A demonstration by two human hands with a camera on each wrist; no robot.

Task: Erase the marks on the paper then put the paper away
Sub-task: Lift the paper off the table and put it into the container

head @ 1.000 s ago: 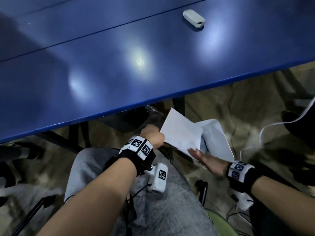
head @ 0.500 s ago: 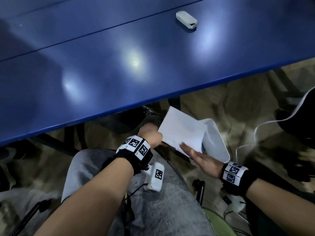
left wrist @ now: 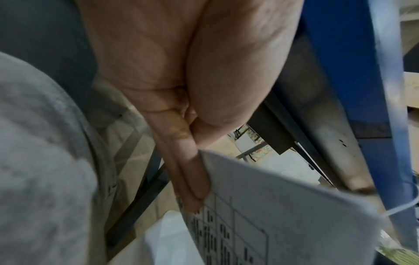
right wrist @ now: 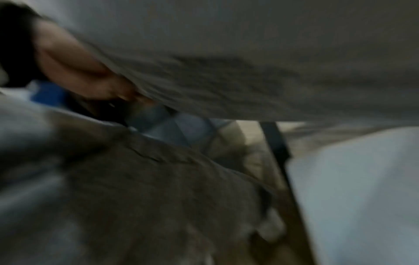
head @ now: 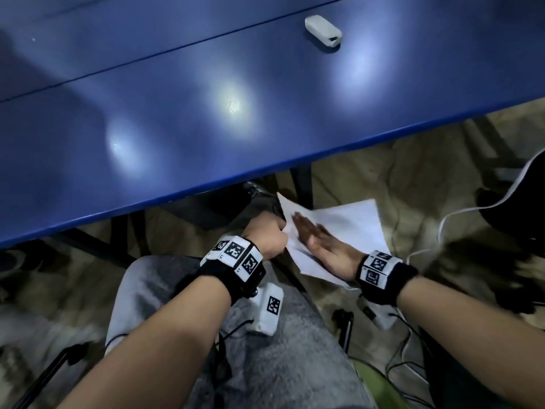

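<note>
blue glossy table [head: 177, 119]: 1 | small white oblong eraser-like block [head: 323, 31]: 1 | white printed paper sheet [head: 351, 228]: 1, possibly more beneath (blurred) | hands: 2 | white cable [head: 472, 212]: 1

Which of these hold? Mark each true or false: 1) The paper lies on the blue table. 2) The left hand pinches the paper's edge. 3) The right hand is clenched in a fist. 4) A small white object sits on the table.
1) False: the paper is held below the blue table, near the person's lap.
2) True: the left hand pinches its edge.
3) False: the right hand lies flat on the paper, fingers straight.
4) True: the small white object sits at the table's far side.
</note>
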